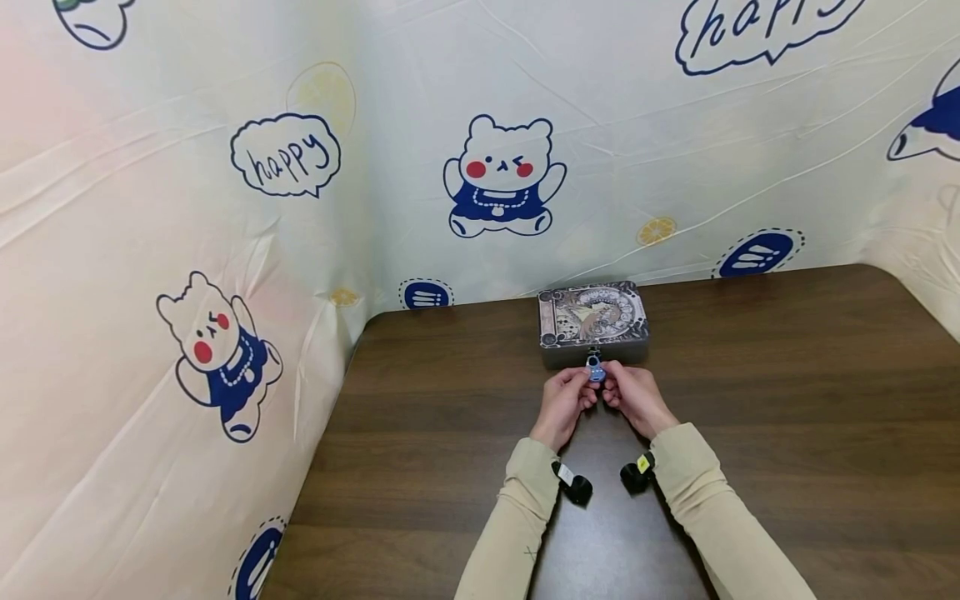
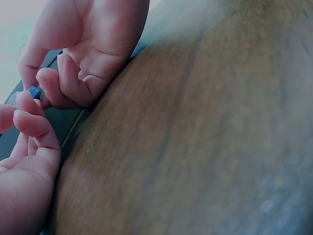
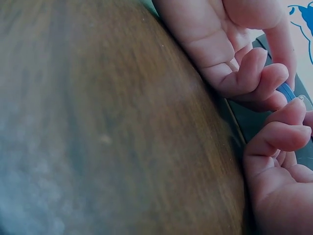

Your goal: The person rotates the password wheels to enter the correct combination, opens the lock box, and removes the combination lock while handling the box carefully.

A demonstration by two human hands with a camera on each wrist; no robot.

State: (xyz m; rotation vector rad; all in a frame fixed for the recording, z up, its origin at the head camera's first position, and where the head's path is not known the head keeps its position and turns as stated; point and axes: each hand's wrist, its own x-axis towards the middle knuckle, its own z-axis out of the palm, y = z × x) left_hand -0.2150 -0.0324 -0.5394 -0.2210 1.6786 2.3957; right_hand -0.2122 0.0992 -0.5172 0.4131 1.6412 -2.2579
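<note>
Pinching blue lock (image 1: 596, 369) with left hand (image 1: 561, 403) and right hand (image 1: 634, 397), at front of box (image 1: 594, 318) near far edge of counter (image 1: 427, 400); seemingly working the lock, next calling for steady finger control.

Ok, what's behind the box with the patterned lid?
Behind the box, the pale printed sheet rises above the far edge of the table. The box hides that edge directly behind it, so anything low there cannot be seen.
</note>
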